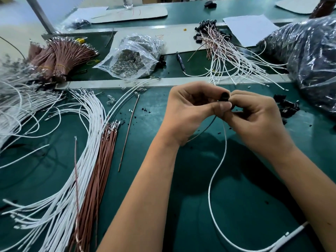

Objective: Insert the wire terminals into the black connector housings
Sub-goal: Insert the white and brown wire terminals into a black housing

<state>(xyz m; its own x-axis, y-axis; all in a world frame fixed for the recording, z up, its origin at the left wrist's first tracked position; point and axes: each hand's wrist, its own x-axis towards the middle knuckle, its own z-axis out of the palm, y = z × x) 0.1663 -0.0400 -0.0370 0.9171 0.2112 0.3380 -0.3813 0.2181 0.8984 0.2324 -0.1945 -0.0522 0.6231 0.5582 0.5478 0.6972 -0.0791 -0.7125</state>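
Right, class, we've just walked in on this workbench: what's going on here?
A person is assembling wire leads at a green bench. Both hands meet over it: the left hand and right hand pinch a small black connector between their fingertips. A white wire and a brown wire hang down from it. Loose white wires and brown wires lie fanned out to the left, and finished leads are piled further back.

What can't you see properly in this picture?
- Head view: the black connector housing is mostly covered by the left hand and right hand.
- The white wire end vanishes between the fingers; whether it is seated is hidden.
- The dark bag is cut off by the right edge.
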